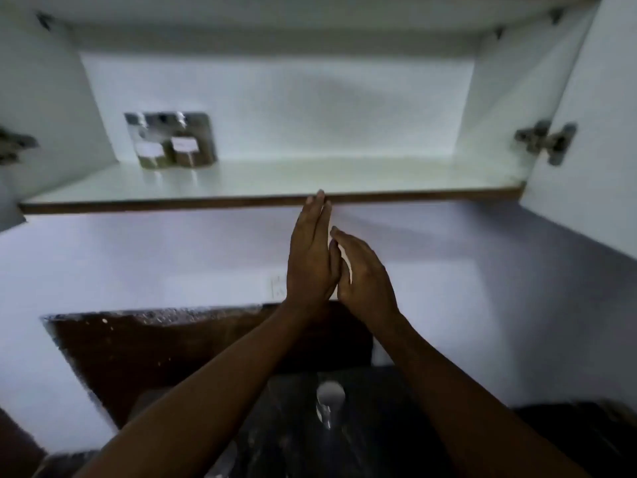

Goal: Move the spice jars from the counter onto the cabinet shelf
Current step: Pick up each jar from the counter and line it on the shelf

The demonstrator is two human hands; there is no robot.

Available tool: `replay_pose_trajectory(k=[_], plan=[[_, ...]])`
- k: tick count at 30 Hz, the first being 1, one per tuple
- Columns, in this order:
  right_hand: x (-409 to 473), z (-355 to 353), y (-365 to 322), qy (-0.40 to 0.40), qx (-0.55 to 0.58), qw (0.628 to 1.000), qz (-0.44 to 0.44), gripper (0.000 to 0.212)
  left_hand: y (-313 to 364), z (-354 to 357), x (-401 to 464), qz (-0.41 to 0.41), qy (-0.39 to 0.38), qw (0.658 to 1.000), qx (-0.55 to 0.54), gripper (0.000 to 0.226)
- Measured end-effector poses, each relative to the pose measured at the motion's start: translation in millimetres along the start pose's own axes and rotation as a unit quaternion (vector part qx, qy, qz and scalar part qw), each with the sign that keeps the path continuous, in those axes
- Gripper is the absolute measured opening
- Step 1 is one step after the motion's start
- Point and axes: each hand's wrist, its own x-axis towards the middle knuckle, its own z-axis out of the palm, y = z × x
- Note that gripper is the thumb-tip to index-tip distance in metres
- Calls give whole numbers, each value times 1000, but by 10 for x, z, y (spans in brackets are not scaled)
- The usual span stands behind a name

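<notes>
Two glass spice jars (172,141) with white labels and metal lids stand side by side at the back left of the white cabinet shelf (310,174). My left hand (310,257) is raised below the shelf's front edge with straight fingers, its fingertips level with that edge. My right hand (365,274) is beside it, palm towards the left hand, fingers relaxed. Neither hand holds anything. Another jar with a silver lid (330,395) stands on the dark counter below, between my forearms.
The cabinet door (586,132) hangs open at the right with a metal hinge (548,139). A second hinge (13,146) shows at the left. A white wall with a socket (277,286) lies behind my hands. A brown patch (155,357) sits above the dark counter (296,426).
</notes>
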Motion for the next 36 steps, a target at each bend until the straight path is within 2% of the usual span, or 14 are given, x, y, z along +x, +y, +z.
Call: replay_pose_trajectory(k=[3, 6, 8, 10, 12, 15, 18, 21, 23, 26, 28, 30, 32, 36], plan=[[-755, -109, 474, -67, -28, 990, 118, 50, 204, 414, -678, 23, -133, 990, -43, 61], [-1485, -227, 758, -163, -33, 965, 204, 56, 363, 701, -1416, -21, -266, 962, -61, 59], [-1990, -265, 931, -173, -66, 953, 240, 46, 465, 858, -1867, -38, -341, 936, -81, 56], [-2459, -278, 1039, -204, -104, 935, 269, 39, 556, 1001, -2265, -19, -391, 917, -84, 48], [-2876, -307, 1076, -251, -136, 911, 298, 36, 632, 1138, -2632, 19, -439, 896, -66, 54], [-3329, -329, 1073, -314, -157, 865, 359, 32, 677, 1263, -3116, -39, -520, 851, -64, 71], [-3681, -302, 946, -380, -186, 805, 415, 41, 730, 1276, -3507, -97, -564, 818, -68, 80], [-3961, -246, 848, -435, -206, 738, 473, 62, 751, 1257, -3817, -124, -623, 769, -68, 88], [-4107, -203, 820, -437, -211, 720, 497, 69, 750, 1227, -3963, -163, -652, 735, -83, 89], [-4198, -167, 799, -434, -198, 725, 497, 73, 782, 1203, -4030, -215, -655, 717, -104, 83], [-4170, -192, 785, -420, -182, 736, 499, 84, 804, 1179, -3976, -255, -646, 709, -119, 72], [-4035, -244, 764, -393, -166, 754, 499, 96, 794, 1124, -3812, -294, -639, 695, -147, 61], [-3820, -284, 719, -374, -146, 782, 477, 98, 739, 1036, -3587, -331, -627, 679, -192, 57], [-3246, -354, 646, -352, -113, 821, 436, 93, 568, 828, -3100, -345, -582, 703, -221, 44]])
